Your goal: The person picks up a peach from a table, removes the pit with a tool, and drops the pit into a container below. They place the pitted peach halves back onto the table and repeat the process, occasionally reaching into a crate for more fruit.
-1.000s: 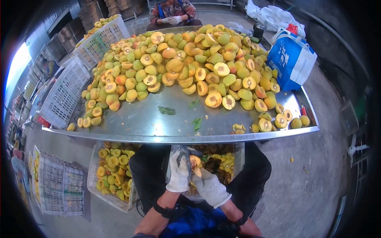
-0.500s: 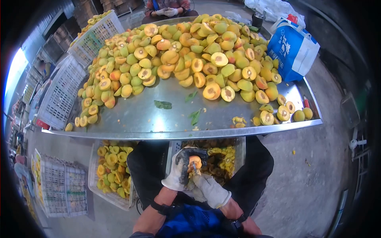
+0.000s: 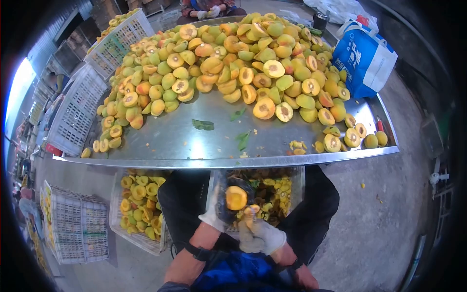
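Observation:
My left hand [image 3: 216, 204], in a white glove with a black palm, holds a peach half [image 3: 237, 198] cut side up. A round hollow shows in the middle of the peach half. Just below and to the right, my right hand [image 3: 260, 236] in a pale, stained glove is closed around a small tool, mostly hidden by the fingers. At its tip sits a scooped-out orange lump [image 3: 252, 209]. Both hands are over a crate [image 3: 297, 190] of peach scraps between my knees.
A metal table [image 3: 170, 141] bears a big heap of halved peaches [image 3: 214, 65]. On its right stand a blue-and-white bag [image 3: 362, 61] and a red-handled tool [image 3: 380, 124]. Left of my legs is a crate [image 3: 116, 214] of pitted halves. Another person's gloved hands [image 3: 208, 13] show across the table.
My right hand has drawn back from the peach half, bringing the orange lump out with the tool. My left hand has opened the peach half's hollow to view.

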A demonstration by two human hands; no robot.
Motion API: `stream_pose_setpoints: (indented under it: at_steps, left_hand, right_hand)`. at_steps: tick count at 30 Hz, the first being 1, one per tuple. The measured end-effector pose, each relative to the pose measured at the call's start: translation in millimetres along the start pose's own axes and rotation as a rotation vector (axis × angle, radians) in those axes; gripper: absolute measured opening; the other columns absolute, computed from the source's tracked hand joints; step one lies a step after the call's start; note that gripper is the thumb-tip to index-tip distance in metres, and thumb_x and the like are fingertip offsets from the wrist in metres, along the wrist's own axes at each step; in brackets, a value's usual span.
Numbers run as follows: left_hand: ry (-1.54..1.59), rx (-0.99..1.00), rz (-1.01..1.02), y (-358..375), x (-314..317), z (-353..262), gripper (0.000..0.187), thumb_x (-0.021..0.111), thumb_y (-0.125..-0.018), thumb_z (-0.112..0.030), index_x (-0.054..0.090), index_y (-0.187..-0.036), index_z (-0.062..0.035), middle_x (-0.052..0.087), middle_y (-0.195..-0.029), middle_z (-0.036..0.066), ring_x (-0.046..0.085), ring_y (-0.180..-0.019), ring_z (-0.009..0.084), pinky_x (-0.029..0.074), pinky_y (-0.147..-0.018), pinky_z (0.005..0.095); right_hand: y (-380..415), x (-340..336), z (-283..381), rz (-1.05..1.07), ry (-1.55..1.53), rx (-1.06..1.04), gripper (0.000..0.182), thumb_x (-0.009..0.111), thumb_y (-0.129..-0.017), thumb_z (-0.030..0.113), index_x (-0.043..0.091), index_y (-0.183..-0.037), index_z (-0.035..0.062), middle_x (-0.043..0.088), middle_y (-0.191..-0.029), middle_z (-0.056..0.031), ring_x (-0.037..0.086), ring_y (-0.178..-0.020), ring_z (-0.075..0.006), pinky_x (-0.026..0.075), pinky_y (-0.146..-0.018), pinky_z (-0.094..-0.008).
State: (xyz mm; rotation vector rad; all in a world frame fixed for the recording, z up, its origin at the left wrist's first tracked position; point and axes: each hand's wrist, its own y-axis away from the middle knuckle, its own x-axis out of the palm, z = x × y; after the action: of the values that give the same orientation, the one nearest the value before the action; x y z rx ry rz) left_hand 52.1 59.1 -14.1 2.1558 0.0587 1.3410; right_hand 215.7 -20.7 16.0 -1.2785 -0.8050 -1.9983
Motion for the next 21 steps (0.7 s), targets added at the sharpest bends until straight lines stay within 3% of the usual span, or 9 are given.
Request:
stream_pose_setpoints:
  at_steps: [2, 3, 4, 6, 7, 10, 13, 15, 21]
  left_hand:
    - [-0.419, 0.271, 0.006, 19, 3, -28, 0.056, 0.047, -0.098, -0.055, 0.064, -0.105, -0.0019, 0.069, -0.092, 0.01, 0.068, -0.083, 0.0186, 0.057, -0.075, 0.0321]
    - [-0.681, 0.39, -0.204, 30, -4, -47, 0.047, 0.052, -0.099, -0.045, 0.065, -0.104, 0.0006, 0.068, -0.092, 0.01, 0.067, -0.084, 0.0176, 0.056, -0.074, 0.0318]
    - [-1.063, 0.591, -0.219, 47, 1, -65, 0.032, 0.059, -0.093, -0.029, 0.066, -0.101, 0.0012, 0.068, -0.092, 0.011, 0.067, -0.082, 0.0204, 0.054, -0.073, 0.0332]
    - [-1.925, 1.167, -0.405, 81, 20, -101, 0.023, 0.072, -0.076, -0.009, 0.068, -0.098, -0.0009, 0.065, -0.09, 0.015, 0.065, -0.08, 0.0297, 0.051, -0.074, 0.0381]
    - [-2.146, 0.887, -0.658, 96, 39, -118, 0.023, 0.074, -0.074, -0.008, 0.068, -0.096, -0.002, 0.064, -0.093, 0.016, 0.063, -0.083, 0.035, 0.05, -0.075, 0.0422]
    - [-2.266, 1.226, -0.719, 100, 52, -153, 0.036, 0.072, -0.071, 0.001, 0.064, -0.106, 0.0005, 0.063, -0.106, 0.018, 0.065, -0.095, 0.0344, 0.05, -0.083, 0.0406]
    - [-1.961, 1.06, -0.237, 44, 100, -152, 0.044, 0.07, -0.072, 0.002, 0.062, -0.115, -0.001, 0.063, -0.11, 0.018, 0.065, -0.1, 0.0315, 0.052, -0.089, 0.0363]
    - [-2.114, 0.989, -0.046, -7, 142, -134, 0.04, 0.071, -0.076, -0.004, 0.062, -0.115, -0.0014, 0.066, -0.106, 0.017, 0.066, -0.098, 0.031, 0.052, -0.087, 0.0361]
    - [-2.221, 0.769, 0.038, -166, 180, -83, 0.055, 0.074, -0.08, -0.026, 0.055, -0.126, -0.0031, 0.066, -0.109, 0.021, 0.063, -0.103, 0.0362, 0.051, -0.089, 0.0414]
  right_hand:
    - [11, -19, 8, -0.17, 0.277, -0.05, 0.042, 0.057, -0.096, 0.046, 0.055, -0.084, 0.0064, 0.039, -0.056, 0.0027, 0.034, -0.043, -0.0091, 0.025, -0.041, -0.0261]
    - [9, -21, 9, -0.387, 0.516, -0.067, 0.039, 0.056, -0.097, 0.043, 0.057, -0.087, 0.0054, 0.04, -0.056, 0.0022, 0.035, -0.043, -0.0094, 0.026, -0.042, -0.027]
    - [8, -22, 11, -0.608, 0.752, -0.087, 0.037, 0.054, -0.098, 0.04, 0.058, -0.089, 0.0044, 0.041, -0.057, 0.0016, 0.036, -0.044, -0.0098, 0.027, -0.042, -0.0279]
    - [15, -28, 14, -0.72, 0.422, -0.072, 0.034, 0.052, -0.1, 0.036, 0.058, -0.089, 0.0039, 0.042, -0.057, 0.0016, 0.035, -0.044, -0.0103, 0.027, -0.042, -0.0281]
    - [18, -31, 17, -0.769, 0.257, -0.068, 0.033, 0.05, -0.101, 0.034, 0.058, -0.089, 0.0037, 0.042, -0.058, 0.0016, 0.035, -0.044, -0.0105, 0.027, -0.042, -0.0282]
    - [16, -39, 12, -0.687, 0.237, -0.09, 0.034, 0.05, -0.101, 0.035, 0.059, -0.091, 0.0034, 0.043, -0.058, 0.0011, 0.036, -0.044, -0.0109, 0.027, -0.042, -0.0279]
    - [-2, -37, 8, -0.769, 0.35, -0.097, 0.031, 0.051, -0.101, 0.033, 0.059, -0.091, 0.0048, 0.045, -0.059, 0.0008, 0.039, -0.045, -0.0097, 0.03, -0.043, -0.0264]
    - [-2, -40, 10, -0.792, 0.442, -0.094, 0.027, 0.051, -0.101, 0.03, 0.058, -0.091, 0.006, 0.048, -0.06, 0.0007, 0.042, -0.046, -0.0087, 0.032, -0.044, -0.0253]
    - [10, -48, 11, -0.82, 0.478, -0.113, 0.026, 0.048, -0.101, 0.029, 0.056, -0.091, 0.0065, 0.05, -0.065, 0.0011, 0.043, -0.048, -0.0077, 0.032, -0.044, -0.0235]
